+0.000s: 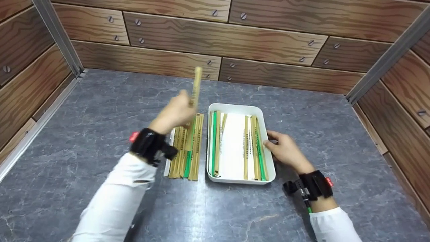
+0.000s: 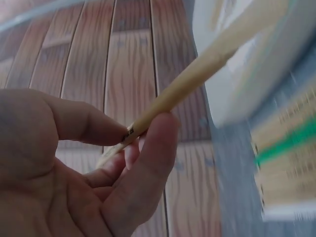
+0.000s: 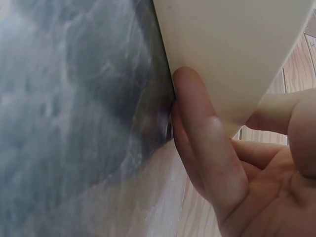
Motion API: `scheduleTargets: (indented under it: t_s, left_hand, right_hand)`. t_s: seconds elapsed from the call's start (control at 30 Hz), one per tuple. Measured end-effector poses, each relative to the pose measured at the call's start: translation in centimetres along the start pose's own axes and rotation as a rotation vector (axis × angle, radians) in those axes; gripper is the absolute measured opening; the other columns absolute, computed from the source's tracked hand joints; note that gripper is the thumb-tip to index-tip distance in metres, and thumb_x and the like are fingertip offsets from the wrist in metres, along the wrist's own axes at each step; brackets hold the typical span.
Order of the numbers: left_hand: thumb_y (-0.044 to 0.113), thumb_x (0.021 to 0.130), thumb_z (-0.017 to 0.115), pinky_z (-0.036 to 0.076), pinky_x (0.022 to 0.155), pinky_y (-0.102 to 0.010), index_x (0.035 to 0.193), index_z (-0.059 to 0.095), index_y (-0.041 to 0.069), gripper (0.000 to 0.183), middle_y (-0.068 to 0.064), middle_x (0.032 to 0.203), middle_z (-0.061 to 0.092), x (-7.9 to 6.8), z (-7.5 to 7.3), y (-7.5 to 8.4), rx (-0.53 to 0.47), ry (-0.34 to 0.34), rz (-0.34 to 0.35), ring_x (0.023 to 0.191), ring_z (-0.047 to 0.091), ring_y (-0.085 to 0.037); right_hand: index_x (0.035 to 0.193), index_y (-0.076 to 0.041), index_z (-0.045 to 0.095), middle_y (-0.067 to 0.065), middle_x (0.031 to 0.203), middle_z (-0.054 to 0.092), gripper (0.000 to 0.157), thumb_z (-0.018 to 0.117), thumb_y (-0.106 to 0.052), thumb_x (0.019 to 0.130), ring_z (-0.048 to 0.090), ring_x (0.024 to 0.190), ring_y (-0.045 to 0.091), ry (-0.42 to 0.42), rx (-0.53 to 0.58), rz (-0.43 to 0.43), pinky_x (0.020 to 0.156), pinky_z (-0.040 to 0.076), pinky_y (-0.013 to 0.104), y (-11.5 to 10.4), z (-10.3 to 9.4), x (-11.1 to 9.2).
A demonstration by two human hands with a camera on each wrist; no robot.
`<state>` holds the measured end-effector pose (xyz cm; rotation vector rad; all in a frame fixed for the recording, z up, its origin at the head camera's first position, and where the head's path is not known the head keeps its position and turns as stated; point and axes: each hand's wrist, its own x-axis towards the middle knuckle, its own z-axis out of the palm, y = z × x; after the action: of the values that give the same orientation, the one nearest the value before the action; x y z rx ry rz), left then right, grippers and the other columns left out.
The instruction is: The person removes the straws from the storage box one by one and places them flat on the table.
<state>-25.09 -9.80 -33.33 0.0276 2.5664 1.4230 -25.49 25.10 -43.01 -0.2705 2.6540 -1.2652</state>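
My left hand (image 1: pixel 178 109) is raised above the left-hand row of wrapped sticks. It pinches a slim stick in a brown paper wrapper (image 2: pixel 182 89) between thumb and fingers, and the stick points upward in the head view. Below that hand, a row of brown, white and green wrapped sticks (image 1: pixel 198 148) lies on the table. To its right stands a shallow white tray (image 1: pixel 231 148) with wrapped sticks along both inner sides. My right hand (image 1: pixel 285 149) holds the tray's right wall; in the right wrist view, fingers lie against the wall and the thumb is partly hidden behind it.
The grey marbled table (image 1: pixel 242 211) extends around the tray and the row. Wood-patterned panels (image 1: pixel 215 37) close off the back and both sides. Metal corner posts (image 1: pixel 58 37) stand at the rear. Black camera straps (image 1: pixel 151 146) circle both wrists.
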Motion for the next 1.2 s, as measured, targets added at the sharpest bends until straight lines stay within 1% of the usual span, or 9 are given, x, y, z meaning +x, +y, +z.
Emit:
scheduleTargets:
  t_s: [0.13,0.23,0.4,0.53,0.67,0.8,0.9,1.03,1.2]
  left_hand:
    - [0.007,0.104,0.051,0.063,0.074,-0.037,0.133,0.04,-0.003,0.033,-0.022,0.12,0.059,-0.3,-1.9,-2.8,0.028,0.026,-0.039,0.094,0.064,-0.033]
    - [0.01,0.101,0.051,0.06,0.081,-0.042,0.138,0.039,-0.006,0.042,-0.024,0.122,0.059,-0.5,-2.6,-5.0,0.097,0.029,-0.068,0.096,0.062,-0.032]
    - [0.015,0.101,0.051,0.057,0.082,-0.042,0.142,0.037,-0.008,0.049,-0.026,0.123,0.059,-0.8,-2.7,-8.2,0.18,-0.003,-0.128,0.097,0.062,-0.032]
    - [0.015,0.099,0.051,0.06,0.069,-0.039,0.13,0.045,-0.005,0.038,-0.027,0.117,0.061,-0.9,-2.2,-10.1,0.188,0.03,-0.144,0.08,0.067,-0.03]
    - [0.012,0.095,0.052,0.06,0.058,-0.037,0.121,0.049,-0.004,0.031,-0.026,0.108,0.063,-1.2,-1.6,-10.9,0.196,0.064,-0.154,0.068,0.067,-0.027]
    - [0.009,0.092,0.057,0.057,0.059,-0.036,0.11,0.055,-0.003,0.022,-0.021,0.097,0.064,-1.4,-1.2,-11.0,0.209,0.055,-0.203,0.069,0.064,-0.027]
    - [0.009,0.092,0.061,0.056,0.06,-0.035,0.102,0.058,-0.002,0.015,-0.017,0.091,0.064,-1.5,-0.9,-11.1,0.228,0.052,-0.22,0.072,0.063,-0.027]
    - [0.006,0.089,0.064,0.054,0.06,-0.035,0.1,0.058,-0.001,0.014,-0.016,0.089,0.064,-1.5,-0.6,-11.3,0.29,0.078,-0.194,0.073,0.063,-0.029]
    - [0.004,0.086,0.066,0.056,0.065,-0.039,0.105,0.056,-0.002,0.022,-0.018,0.094,0.064,-1.4,-0.4,-11.4,0.317,0.101,-0.176,0.079,0.064,-0.032]
  right_hand:
    - [0.153,0.009,0.04,0.031,0.138,0.059,0.055,0.057,-0.012,0.105,0.072,0.098,0.029,-0.001,0.002,0.004,0.068,0.064,0.033,0.1,0.0,0.1]
    - [0.154,0.008,0.04,0.03,0.139,0.059,0.056,0.056,-0.012,0.104,0.071,0.099,0.03,-0.001,0.008,0.01,0.069,0.064,0.033,0.1,0.0,0.1]
    - [0.153,0.009,0.041,0.031,0.139,0.059,0.055,0.057,-0.011,0.104,0.072,0.099,0.03,0.003,0.01,0.005,0.069,0.064,0.033,0.1,0.0,0.0]
    - [0.153,0.009,0.04,0.031,0.139,0.059,0.056,0.058,-0.012,0.104,0.072,0.097,0.029,0.001,0.027,0.011,0.069,0.064,0.033,0.0,0.0,0.0]
    - [0.154,0.009,0.039,0.031,0.139,0.058,0.057,0.058,-0.012,0.104,0.072,0.097,0.029,-0.002,0.038,0.024,0.069,0.064,0.033,-0.2,0.0,-0.1]
    - [0.153,0.008,0.041,0.03,0.137,0.06,0.055,0.057,-0.013,0.105,0.072,0.096,0.028,0.002,0.01,0.008,0.067,0.064,0.032,-0.2,0.0,-0.1]
    - [0.153,0.008,0.042,0.03,0.136,0.061,0.054,0.057,-0.013,0.105,0.073,0.094,0.027,0.003,0.003,-0.001,0.065,0.063,0.032,-0.1,0.0,0.0]
    - [0.153,0.008,0.042,0.029,0.136,0.061,0.055,0.056,-0.012,0.104,0.072,0.09,0.024,0.005,0.003,0.007,0.063,0.063,0.032,0.1,0.1,0.1]
    - [0.153,0.008,0.041,0.029,0.137,0.06,0.056,0.057,-0.012,0.104,0.072,0.088,0.023,0.008,-0.001,0.014,0.063,0.063,0.033,0.1,0.0,0.1]
